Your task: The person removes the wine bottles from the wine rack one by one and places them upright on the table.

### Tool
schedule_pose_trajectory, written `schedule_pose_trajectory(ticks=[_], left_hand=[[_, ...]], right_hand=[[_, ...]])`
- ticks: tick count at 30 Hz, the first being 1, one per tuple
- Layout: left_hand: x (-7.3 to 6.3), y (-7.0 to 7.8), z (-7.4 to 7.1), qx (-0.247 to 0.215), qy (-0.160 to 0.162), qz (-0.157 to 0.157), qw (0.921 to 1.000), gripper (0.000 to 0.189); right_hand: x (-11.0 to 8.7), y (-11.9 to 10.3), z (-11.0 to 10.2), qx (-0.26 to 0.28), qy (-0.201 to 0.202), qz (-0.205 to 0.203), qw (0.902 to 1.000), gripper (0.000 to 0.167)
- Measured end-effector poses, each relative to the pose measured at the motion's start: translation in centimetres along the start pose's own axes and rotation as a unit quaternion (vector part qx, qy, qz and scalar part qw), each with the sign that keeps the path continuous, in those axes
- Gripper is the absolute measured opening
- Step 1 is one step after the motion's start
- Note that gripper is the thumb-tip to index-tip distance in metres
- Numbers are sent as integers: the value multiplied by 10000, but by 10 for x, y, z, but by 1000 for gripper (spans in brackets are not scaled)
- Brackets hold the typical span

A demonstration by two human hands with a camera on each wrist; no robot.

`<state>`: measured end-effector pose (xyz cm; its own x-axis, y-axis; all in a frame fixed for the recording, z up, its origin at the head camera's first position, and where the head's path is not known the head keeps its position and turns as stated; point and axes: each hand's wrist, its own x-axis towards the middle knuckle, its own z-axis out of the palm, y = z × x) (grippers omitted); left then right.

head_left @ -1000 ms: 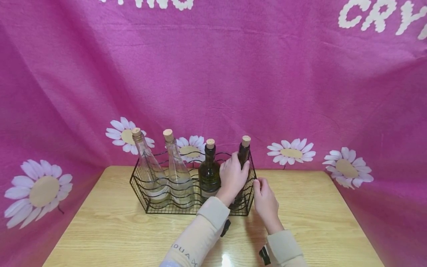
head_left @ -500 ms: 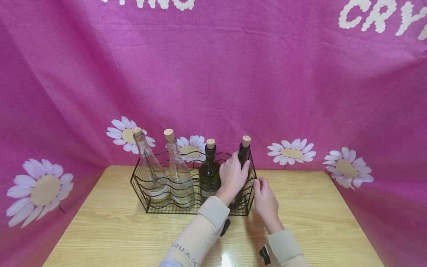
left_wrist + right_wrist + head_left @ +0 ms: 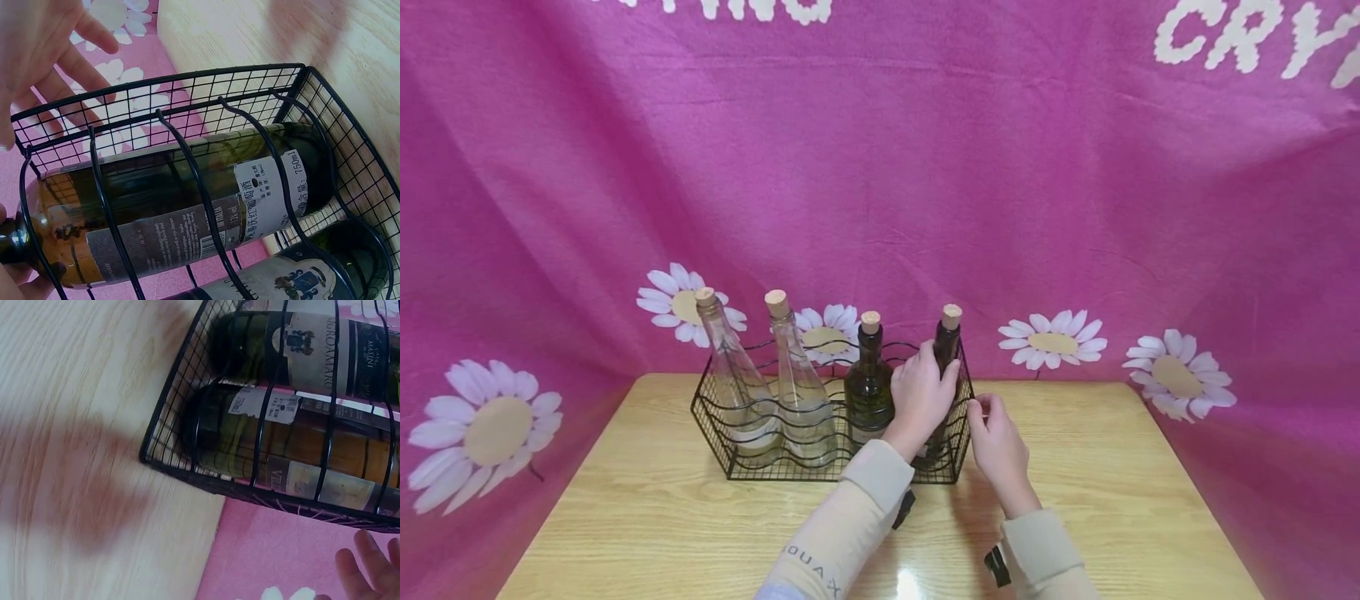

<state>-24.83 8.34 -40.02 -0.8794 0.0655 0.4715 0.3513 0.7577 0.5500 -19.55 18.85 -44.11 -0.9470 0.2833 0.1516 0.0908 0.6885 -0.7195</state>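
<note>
Gripping hand: left hand [image 3: 921, 392], fingers curled round the neck and shoulder of the end wine bottle [image 3: 153, 194].
End wine bottle: dark glass, corked, standing in the right end of the wire bottle rack [image 3: 782, 480]; a white sticker near its base reads 750ml.
Other hand: right hand [image 3: 1002, 450], fingers relaxed and spread just beside the rack's right end; I cannot tell whether the tips touch the wire.
Rack: black, with wavy bars and mesh ends, at the back edge of the desk [image 3: 1090, 467], nearer its back left corner than its back right.
Crest-label wine bottle [image 3: 868, 390]: dark green, corked, just beside the end one.
Clear glass bottles: two, both corked, one at the rack's left end [image 3: 733, 371], its neighbour [image 3: 799, 379] next along.
Sleeves: cream, cuffs turned back; dark lettering on the left one.
Backdrop: magenta cloth [image 3: 880, 192] printed with white daisies, pale letters along the top.
</note>
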Motion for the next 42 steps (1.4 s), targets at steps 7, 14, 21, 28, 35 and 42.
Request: schedule_pose_trajectory(ticks=[7,14,21,28,35,42], left_hand=[[1,1,0,-22,-50,-14,10000,40],[3,4,-2,-96,-108,-10,9999,42],[6,6,-7,-38,-39,81,10000,41],[8,11,-14,-71,-126,47,9999,42],[9,12,-19,-100,-75,138,9998,42],[11,14,-24,-7,-24,200,9998,40]], right_hand=[[1,-2,-5,-465,83,-44,9989,40],[2,-4,-7,-571,52,37,9983,39],[1,-4,-7,-528,42,25,9986,39],[1,-2,-5,-495,11,65,9988,40],[0,-3,-5,-470,21,63,9989,42],[-1,-5,-5,-458,23,50,9989,41]])
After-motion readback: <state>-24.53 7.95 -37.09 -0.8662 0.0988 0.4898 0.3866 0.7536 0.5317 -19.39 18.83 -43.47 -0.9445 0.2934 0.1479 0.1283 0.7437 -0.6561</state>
